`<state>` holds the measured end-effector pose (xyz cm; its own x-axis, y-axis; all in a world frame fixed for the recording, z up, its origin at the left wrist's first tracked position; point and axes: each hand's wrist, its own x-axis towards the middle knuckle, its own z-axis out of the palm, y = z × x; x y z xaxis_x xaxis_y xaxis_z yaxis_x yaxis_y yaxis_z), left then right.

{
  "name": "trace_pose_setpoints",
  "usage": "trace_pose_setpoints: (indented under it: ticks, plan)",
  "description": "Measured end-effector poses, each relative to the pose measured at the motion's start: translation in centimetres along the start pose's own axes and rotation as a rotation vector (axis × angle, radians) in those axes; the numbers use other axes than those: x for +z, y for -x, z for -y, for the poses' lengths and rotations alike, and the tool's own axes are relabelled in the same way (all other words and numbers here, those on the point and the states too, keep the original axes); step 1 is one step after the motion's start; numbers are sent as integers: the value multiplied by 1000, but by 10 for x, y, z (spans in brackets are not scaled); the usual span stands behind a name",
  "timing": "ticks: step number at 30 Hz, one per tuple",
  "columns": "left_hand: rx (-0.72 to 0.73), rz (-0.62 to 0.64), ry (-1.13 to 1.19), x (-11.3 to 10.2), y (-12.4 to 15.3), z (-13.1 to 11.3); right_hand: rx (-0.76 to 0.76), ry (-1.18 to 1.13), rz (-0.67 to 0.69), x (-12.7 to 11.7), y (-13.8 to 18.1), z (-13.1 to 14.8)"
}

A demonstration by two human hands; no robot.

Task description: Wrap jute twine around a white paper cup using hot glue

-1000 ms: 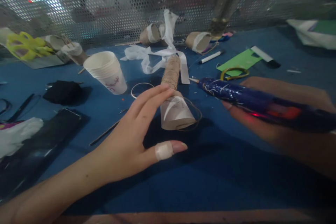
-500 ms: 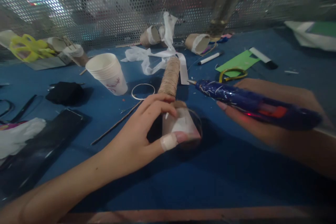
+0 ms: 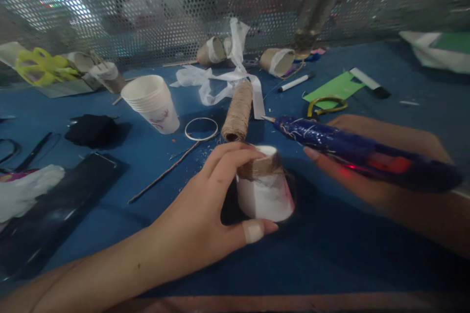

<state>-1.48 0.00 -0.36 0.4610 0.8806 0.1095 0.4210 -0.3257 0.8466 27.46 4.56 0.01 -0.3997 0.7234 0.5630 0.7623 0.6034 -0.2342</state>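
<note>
A white paper cup (image 3: pixel 262 198) stands upside down on the blue table, a band of brown twine (image 3: pixel 260 168) wrapped around its upper part. My left hand (image 3: pixel 220 186), with a bandage on the thumb, curves round the cup's left side: fingers at the top, thumb low at the front. In my right hand (image 3: pixel 345 164) is a dark blue glue gun (image 3: pixel 326 139) with a red light glowing beneath it. Its nozzle points left, above and apart from the cup. Just behind the cup lies a spool of twine (image 3: pixel 238 112).
Left of the spool are stacked paper cups (image 3: pixel 150 102) and a thin stick with a white ring (image 3: pixel 201 129). A black pouch (image 3: pixel 62 205) lies at left. White ribbon (image 3: pixel 220 83), yellow scissors (image 3: pixel 40 66), green paper (image 3: pixel 334 89) and a marker (image 3: pixel 295 82) lie farther back, before a perforated metal screen (image 3: pixel 154 14).
The cup, blurred before, now shows sharply with its twine band visible. My left hand has shifted slightly right and toward me with it. The glue gun has barely moved.
</note>
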Motion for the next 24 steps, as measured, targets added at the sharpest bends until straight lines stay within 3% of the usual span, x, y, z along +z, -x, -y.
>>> trace_pose_setpoints:
  ticks: [2, 6, 14, 20, 24]
  plan:
    - [103, -19, 4, 0, 2, 5, -10, -11, -12, 0, 1, 1]
    - [42, -27, -19, 2, -1, 6, -18, 5, -20, 0, 0, 3]
    - [-27, 75, 93, 6, -14, 4, 23, -68, -14, -1, 2, 2]
    - [-80, -62, 477, -3, -10, 1, 45, 8, -11, -7, 3, 10]
    - [-190, -79, 771, -12, -7, 1, 102, -284, 61, -12, 2, 11]
